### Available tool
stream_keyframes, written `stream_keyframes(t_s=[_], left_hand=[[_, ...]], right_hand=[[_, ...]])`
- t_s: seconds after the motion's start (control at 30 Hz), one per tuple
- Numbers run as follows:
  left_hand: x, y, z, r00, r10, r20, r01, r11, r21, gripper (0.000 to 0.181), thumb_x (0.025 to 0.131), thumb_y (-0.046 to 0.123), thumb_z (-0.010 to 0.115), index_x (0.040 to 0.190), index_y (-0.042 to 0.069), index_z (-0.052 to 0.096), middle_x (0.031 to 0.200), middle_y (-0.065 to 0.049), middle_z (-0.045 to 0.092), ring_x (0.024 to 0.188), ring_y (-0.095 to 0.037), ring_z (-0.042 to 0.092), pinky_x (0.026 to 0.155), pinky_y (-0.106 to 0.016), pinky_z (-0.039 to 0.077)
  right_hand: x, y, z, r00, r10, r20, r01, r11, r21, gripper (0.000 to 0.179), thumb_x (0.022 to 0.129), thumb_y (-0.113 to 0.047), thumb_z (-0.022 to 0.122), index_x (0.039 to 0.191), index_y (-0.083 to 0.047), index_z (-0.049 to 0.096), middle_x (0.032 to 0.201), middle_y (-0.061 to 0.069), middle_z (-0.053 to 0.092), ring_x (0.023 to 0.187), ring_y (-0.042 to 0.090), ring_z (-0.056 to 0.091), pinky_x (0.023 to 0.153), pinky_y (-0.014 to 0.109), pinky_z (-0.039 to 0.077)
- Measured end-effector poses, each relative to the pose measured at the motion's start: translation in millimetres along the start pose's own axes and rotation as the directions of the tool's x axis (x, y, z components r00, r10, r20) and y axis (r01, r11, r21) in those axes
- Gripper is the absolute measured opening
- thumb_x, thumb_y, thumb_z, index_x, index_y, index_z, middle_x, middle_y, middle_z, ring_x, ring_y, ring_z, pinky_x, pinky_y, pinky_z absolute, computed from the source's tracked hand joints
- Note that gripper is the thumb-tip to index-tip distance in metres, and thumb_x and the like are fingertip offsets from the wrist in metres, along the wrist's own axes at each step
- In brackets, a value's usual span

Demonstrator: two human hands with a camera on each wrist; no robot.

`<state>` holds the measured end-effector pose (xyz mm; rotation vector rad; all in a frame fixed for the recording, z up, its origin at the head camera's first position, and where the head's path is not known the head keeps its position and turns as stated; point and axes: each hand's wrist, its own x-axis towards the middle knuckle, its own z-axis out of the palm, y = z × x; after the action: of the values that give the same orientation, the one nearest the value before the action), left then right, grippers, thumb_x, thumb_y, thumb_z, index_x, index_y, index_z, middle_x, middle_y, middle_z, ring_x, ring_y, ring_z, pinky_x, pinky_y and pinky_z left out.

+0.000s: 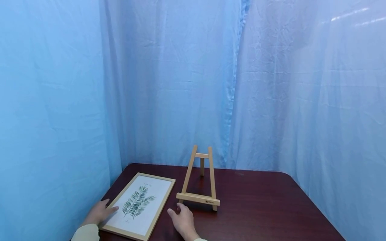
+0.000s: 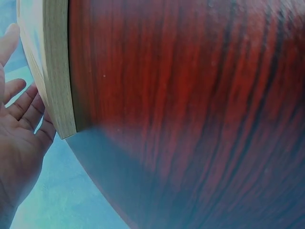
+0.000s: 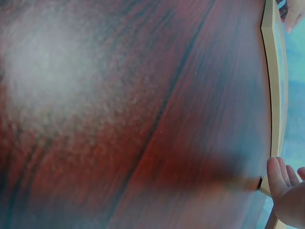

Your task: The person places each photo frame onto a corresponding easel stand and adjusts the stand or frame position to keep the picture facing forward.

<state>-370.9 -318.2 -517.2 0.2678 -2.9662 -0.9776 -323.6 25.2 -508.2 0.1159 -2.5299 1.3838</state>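
Observation:
A picture frame (image 1: 120, 197) with light wooden edges and a green leaf print lies flat on the left of the table. My left hand (image 1: 99, 212) is at its left edge, thumb over the near left part. In the left wrist view, the fingers of that hand (image 2: 21, 138) are spread beside the frame's wooden edge (image 2: 58, 71); whether they touch it is hard to tell. My right hand (image 1: 183, 221) holds nothing, fingers loosely extended between the frame and a small wooden easel (image 1: 197, 198). The easel stands upright, its ledge just beyond the right fingertips.
A dark reddish wooden table (image 1: 265, 207) carries everything and has rounded far corners. Light blue curtains (image 1: 181, 83) hang behind it and along both sides. The easel's rear leg (image 1: 202, 167) rests farther back on the table.

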Motion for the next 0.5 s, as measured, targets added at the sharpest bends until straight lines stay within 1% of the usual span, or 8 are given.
stream_keyframes(t_s=[0.13, 0.23, 0.33, 0.5], left_hand=[[-2.1, 0.7, -0.6, 1.000, -0.013, 0.003, 0.013, 1.000, 0.000, 0.077, 0.091, 0.030, 0.070, 0.130, -0.028, 0.038, 0.131, -0.046, 0.042, 0.123, -0.059, 0.041, 0.101, -0.062, 0.039], [-5.1, 1.2, -0.9, 1.000, -0.006, -0.003, 0.006, 1.000, 0.018, 0.065, 0.093, 0.022, 0.068, 0.127, -0.028, 0.042, 0.128, -0.045, 0.046, 0.120, -0.058, 0.044, 0.100, -0.061, 0.040], [-7.1, 0.8, -0.2, 1.000, 0.008, -0.016, -0.008, 0.999, 0.046, 0.055, 0.093, 0.015, 0.066, 0.123, -0.027, 0.046, 0.123, -0.044, 0.050, 0.117, -0.057, 0.047, 0.098, -0.060, 0.042], [-7.8, 0.3, 1.2, 0.999, 0.020, -0.036, -0.018, 0.997, 0.075, 0.045, 0.091, 0.006, 0.064, 0.120, -0.026, 0.051, 0.119, -0.042, 0.054, 0.114, -0.056, 0.050, 0.095, -0.059, 0.045]], right_hand=[[-1.4, 1.1, 3.4, 1.000, -0.008, -0.012, 0.008, 1.000, -0.007, 0.051, 0.087, -0.034, 0.075, 0.118, 0.005, 0.066, 0.100, 0.013, 0.068, 0.097, 0.034, 0.064, 0.086, 0.051, 0.050], [-2.5, 1.6, 6.4, 1.000, -0.013, -0.008, 0.013, 1.000, -0.002, 0.052, 0.087, -0.035, 0.075, 0.119, 0.006, 0.066, 0.100, 0.013, 0.068, 0.097, 0.035, 0.064, 0.085, 0.052, 0.050], [-2.9, 1.4, 10.0, 1.000, -0.009, 0.009, 0.008, 1.000, 0.005, 0.053, 0.087, -0.035, 0.075, 0.120, 0.006, 0.065, 0.101, 0.013, 0.068, 0.097, 0.036, 0.064, 0.085, 0.053, 0.049], [-2.4, 1.1, 15.1, 0.998, 0.014, 0.056, -0.015, 1.000, 0.015, 0.053, 0.088, -0.034, 0.074, 0.121, 0.006, 0.065, 0.101, 0.013, 0.068, 0.098, 0.036, 0.064, 0.084, 0.053, 0.050]])
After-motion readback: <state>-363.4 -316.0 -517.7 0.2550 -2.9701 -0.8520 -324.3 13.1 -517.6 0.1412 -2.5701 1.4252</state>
